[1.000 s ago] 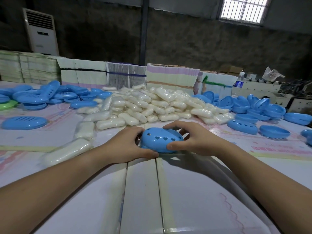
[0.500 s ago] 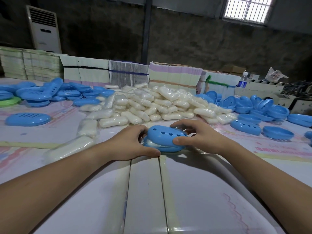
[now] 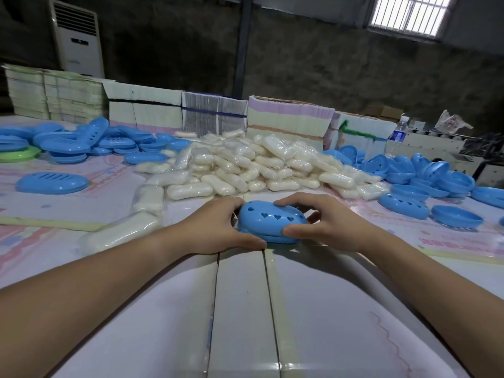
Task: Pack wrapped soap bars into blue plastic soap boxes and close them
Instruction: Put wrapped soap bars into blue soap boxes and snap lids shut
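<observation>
Two hands work one soap box [image 3: 268,222] in the head view, at table centre, just in front of the soap pile [image 3: 245,165]; L hand [image 3: 218,227] cups the box's left end, fingers curled round it, thumb along the table by the base; R hand [image 3: 324,225] pinches the right end, fingers on the heart-cut lid, thumb at the seam. Box sits on the white table [image 3: 245,309]; lid looks nearly seated, w/ a thin dark gap along the near seam; soap inside not visible.

Step in hand, as judged: closing the lid. Press evenly at both ends; keep the base flat on the table; check the seam is flush all round, no wrapper caught in it.

Surroundings: loose blue lids [image 3: 68,140] far left, one green dish [image 3: 16,155] among them; blue bases [image 3: 425,173] at right; carton stacks [image 3: 218,113] behind; water bottle [image 3: 399,130] far right. Nothing blocks the hands; the soap pile lies close behind the box, so a forward push could nudge the bars.
</observation>
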A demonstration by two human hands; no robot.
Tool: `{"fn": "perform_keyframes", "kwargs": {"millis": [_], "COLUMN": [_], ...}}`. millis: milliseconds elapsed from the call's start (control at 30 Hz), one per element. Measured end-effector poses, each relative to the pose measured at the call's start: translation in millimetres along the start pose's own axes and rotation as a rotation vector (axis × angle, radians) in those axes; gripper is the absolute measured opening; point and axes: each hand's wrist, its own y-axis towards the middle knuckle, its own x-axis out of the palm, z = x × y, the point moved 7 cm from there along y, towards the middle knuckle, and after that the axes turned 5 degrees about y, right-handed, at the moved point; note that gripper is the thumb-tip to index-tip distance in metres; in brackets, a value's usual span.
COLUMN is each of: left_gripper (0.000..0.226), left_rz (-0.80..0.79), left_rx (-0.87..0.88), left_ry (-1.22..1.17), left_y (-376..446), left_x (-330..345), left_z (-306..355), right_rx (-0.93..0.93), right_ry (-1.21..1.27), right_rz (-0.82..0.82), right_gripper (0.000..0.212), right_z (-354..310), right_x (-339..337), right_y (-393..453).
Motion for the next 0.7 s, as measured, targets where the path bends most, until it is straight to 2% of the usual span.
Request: {"fn": "perform_keyframes", "kwargs": {"millis": [133,267,400,600,700], "left_gripper": [0.069,0.066,0.061,0.055,0.054], "left_rz": [0.002,0.026,0.028,0.005,-0.005], "left_rx": [0.063,0.113,0.127,0.122,0.105], "left_ry": [-0.048,-0.066,-0.014,0.064,0.077], "left_y": [-2.2,-4.0,-3.6,-3.4,-2.1], "left_x": [-0.1,-1.4,-2.7,-2.5,-1.6], "left_z": [3.7,7.5,8.1,6.4,4.5], "right_rx": [-0.008,-0.035,-0.040,-0.051,-0.077], "right_ry": [-0.023,-0.105,-0.287,-0.367,-0.412], "right_rz": [-0.006,0.023,0.051,0.005,0.057], "right_gripper": [0.047,0.043,0.052,0.075,0.072], "right_z": [-1.4,-4.0,-4.3,-1.8,-1.4], "right_x": [0.0,0.2,2.1,6.9,5.2], "right_y": [0.1,-0.9,1.1,1.4,2.6]}}
